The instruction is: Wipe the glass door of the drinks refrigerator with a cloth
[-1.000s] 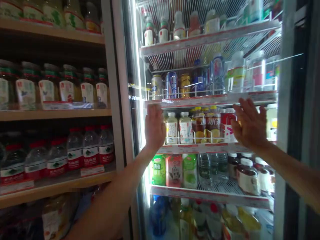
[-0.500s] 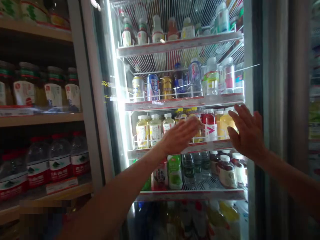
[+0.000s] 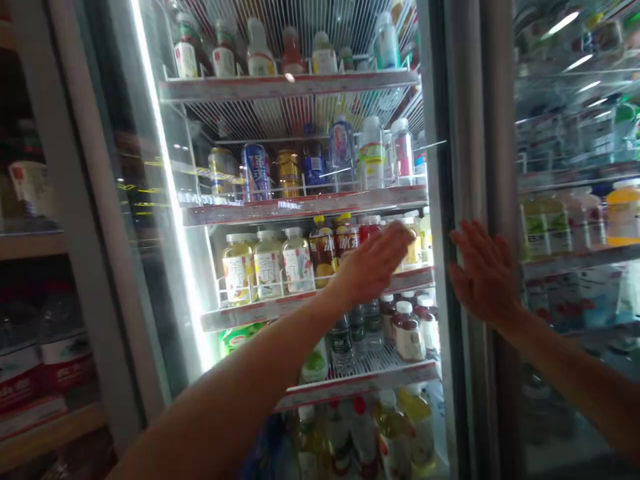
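My left hand (image 3: 373, 263) is stretched out before the lit drinks cooler, fingers extended and together, holding nothing. Behind it stand yellow-capped dark bottles (image 3: 323, 247) and white-capped bottles (image 3: 269, 265) on a wire shelf. My right hand (image 3: 485, 273) is raised with its fingers spread, in front of the grey door frame (image 3: 470, 133). Whether either hand touches the glass or the frame, I cannot tell. Cans, among them a blue can (image 3: 256, 172), stand one shelf higher. Below are small dark bottles with white caps (image 3: 409, 331).
A second cooler with bottles (image 3: 545, 223) is at the right, behind glass with reflections. On the left is a wooden shelf (image 3: 33, 245) with bottles, next to a grey upright (image 3: 75, 200). A bright light strip (image 3: 165, 160) runs down the cooler's left side.
The view has swung right, so the cooler sits further left and the right-hand cooler shows more. My right hand is now over the door frame instead of the shelf bottles. Both hands remain empty.
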Action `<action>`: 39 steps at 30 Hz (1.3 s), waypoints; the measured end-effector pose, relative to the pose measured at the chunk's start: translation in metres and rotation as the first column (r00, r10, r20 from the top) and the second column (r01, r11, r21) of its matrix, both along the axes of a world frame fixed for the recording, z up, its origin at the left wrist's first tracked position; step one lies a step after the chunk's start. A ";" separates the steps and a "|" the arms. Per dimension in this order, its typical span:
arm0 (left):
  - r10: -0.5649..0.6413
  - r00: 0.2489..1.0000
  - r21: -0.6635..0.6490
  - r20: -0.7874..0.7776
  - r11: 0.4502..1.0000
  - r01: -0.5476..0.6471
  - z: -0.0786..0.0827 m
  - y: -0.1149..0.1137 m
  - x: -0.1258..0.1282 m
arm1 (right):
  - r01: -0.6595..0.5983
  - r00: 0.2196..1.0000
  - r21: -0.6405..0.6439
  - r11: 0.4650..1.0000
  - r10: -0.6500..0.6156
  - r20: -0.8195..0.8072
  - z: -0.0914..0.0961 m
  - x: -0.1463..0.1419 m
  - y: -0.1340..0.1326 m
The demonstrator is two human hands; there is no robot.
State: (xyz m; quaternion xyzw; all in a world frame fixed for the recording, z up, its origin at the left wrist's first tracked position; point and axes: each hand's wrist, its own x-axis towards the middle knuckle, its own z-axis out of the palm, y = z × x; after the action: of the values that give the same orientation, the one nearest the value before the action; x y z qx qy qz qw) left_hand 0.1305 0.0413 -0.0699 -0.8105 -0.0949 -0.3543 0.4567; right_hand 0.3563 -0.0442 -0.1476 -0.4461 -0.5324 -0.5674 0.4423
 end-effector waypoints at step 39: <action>0.079 0.994 0.125 -0.072 0.990 -0.070 0.009 0.005 -0.025 | -0.085 0.996 -0.051 0.995 0.085 0.008 -0.003 -0.033 0.012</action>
State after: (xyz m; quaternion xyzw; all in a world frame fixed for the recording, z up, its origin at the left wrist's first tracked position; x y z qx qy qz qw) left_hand 0.1059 0.0464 -0.0613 -0.7899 -0.0858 -0.3108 0.5216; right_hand 0.3229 -0.0320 -0.1507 -0.4313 -0.5673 -0.5365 0.4520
